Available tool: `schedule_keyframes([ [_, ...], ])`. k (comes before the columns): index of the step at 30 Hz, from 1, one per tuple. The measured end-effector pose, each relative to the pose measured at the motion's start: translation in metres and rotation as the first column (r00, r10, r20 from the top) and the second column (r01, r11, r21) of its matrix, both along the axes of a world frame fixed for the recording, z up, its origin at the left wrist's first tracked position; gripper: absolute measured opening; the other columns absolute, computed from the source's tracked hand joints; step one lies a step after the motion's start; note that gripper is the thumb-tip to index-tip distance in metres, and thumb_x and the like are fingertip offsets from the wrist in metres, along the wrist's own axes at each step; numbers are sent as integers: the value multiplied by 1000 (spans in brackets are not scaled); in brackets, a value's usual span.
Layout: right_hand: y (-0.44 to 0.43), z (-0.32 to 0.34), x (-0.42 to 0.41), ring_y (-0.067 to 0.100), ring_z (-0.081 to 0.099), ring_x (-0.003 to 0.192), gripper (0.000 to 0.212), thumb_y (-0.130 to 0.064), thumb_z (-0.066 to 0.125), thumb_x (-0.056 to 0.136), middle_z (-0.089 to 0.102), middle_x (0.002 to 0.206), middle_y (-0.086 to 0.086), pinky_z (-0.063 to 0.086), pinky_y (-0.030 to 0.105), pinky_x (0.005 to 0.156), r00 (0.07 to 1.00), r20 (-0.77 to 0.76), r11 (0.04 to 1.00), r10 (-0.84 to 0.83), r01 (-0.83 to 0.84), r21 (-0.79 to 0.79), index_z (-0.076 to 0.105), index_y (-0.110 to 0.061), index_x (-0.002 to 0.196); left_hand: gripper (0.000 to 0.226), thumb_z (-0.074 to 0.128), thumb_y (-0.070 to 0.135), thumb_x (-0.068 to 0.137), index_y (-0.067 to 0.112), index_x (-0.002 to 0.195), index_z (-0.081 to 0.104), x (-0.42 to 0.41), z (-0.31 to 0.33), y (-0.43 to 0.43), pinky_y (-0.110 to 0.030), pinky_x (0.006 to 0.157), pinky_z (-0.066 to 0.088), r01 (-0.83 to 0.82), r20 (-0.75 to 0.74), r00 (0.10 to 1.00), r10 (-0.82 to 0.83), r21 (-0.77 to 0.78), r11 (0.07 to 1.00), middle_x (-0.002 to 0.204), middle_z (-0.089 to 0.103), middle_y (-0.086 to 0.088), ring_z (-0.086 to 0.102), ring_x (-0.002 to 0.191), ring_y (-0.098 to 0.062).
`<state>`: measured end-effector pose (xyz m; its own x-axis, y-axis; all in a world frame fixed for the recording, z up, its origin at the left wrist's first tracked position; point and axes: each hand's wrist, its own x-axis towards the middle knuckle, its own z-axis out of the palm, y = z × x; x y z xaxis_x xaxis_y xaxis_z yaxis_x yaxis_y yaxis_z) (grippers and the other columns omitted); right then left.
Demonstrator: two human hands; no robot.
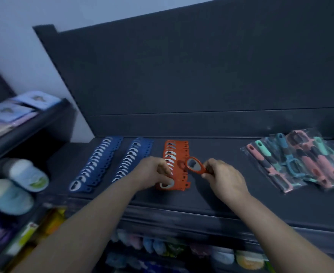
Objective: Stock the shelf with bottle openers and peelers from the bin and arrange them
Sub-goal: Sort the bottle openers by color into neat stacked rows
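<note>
Row stocking is judged in hand. An orange bottle opener (195, 164) is pinched by the right hand (224, 178) beside the orange row (175, 152), which is gripped by the left hand (154, 172) near the front edge of the shelf (231, 201). Overlapped seating is required next.

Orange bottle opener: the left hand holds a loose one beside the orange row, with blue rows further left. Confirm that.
Wrong hand. The head view shows the right hand pinching the loose orange bottle opener beside the orange row; the left hand grips that row. The blue rows do lie further left.
</note>
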<state>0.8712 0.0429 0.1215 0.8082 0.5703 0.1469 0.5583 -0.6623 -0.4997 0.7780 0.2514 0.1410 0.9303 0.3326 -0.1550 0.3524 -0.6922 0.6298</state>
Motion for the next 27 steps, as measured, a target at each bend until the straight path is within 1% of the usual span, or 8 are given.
schedule_keyframes([
  [3, 19, -1, -13, 20, 59, 100, 16, -31, 62, 89, 62, 102, -7, 43, 30, 74, 1000, -25, 1000, 13, -12, 27, 54, -29, 102, 23, 88, 11, 64, 22, 70, 68, -21, -1, 17, -16, 61, 47, 56, -64, 996, -57, -8, 998, 60, 66, 14, 60, 59, 4],
  [6, 32, -3, -22, 20, 59, 103, 24, -31, 63, 89, 64, 107, -7, 44, 31, 76, 999, -41, 999, -4, 5, 39, 50, -28, 108, 26, 89, 12, 57, 25, 63, 68, -26, -13, 28, -33, 69, 56, 52, -32, 998, -52, 0, 999, 67, 69, 6, 63, 64, -5],
  [8, 35, -4, -27, 19, 60, 102, 25, -30, 64, 88, 65, 107, -8, 44, 30, 76, 999, -45, 998, -12, 15, 54, 50, -28, 109, 26, 90, 16, 55, 28, 62, 68, -25, -19, 32, -37, 71, 57, 37, -8, 999, -37, 9, 999, 70, 69, 2, 63, 64, -9],
  [14, 37, -6, -40, 14, 61, 98, 20, -27, 65, 88, 65, 102, -11, 45, 27, 77, 998, -66, 999, 8, -4, 48, 55, -29, 105, 29, 89, 21, 63, 18, 85, 71, -19, -28, 30, -25, 69, 54, 78, 76, 994, -79, 24, 997, 76, 67, 5, 59, 64, -4],
  [19, 40, -6, -49, 10, 60, 92, 18, -23, 66, 87, 64, 93, -15, 44, 25, 77, 992, -114, 998, 61, -59, 23, 58, -30, 101, 44, 91, 26, 58, 23, 93, 65, -18, -32, 32, -23, 67, 51, 58, 120, 991, -60, 18, 998, 78, 59, 10, 54, 66, -6],
  [20, 42, -6, -50, 9, 59, 90, 17, -23, 65, 87, 63, 90, -16, 42, 24, 76, 988, -128, 996, 86, -87, 2, 59, -31, 100, 44, 91, 27, 59, 22, 95, 66, -19, -32, 34, -24, 67, 50, 48, 149, 987, -53, 38, 998, 78, 58, 10, 53, 67, -7],
  [23, 47, -9, -55, 8, 58, 89, 16, -24, 64, 87, 62, 89, -18, 40, 22, 75, 977, -159, 984, 140, -156, -87, 62, -34, 99, 26, 79, 24, 77, 22, 99, 65, -24, -30, 44, -28, 73, 51, -52, 234, 972, 15, 155, 986, 79, 58, 9, 55, 72, -9],
  [27, 54, -13, -63, 16, 58, 104, 21, -33, 60, 88, 60, 110, -9, 45, 27, 84, 989, -79, 972, 123, -136, -190, 63, -34, 109, 18, 69, 19, 87, 20, 104, 64, -31, -23, 57, -29, 77, 51, -117, 245, 968, 57, 235, 965, 80, 59, 10, 60, 79, -12],
])
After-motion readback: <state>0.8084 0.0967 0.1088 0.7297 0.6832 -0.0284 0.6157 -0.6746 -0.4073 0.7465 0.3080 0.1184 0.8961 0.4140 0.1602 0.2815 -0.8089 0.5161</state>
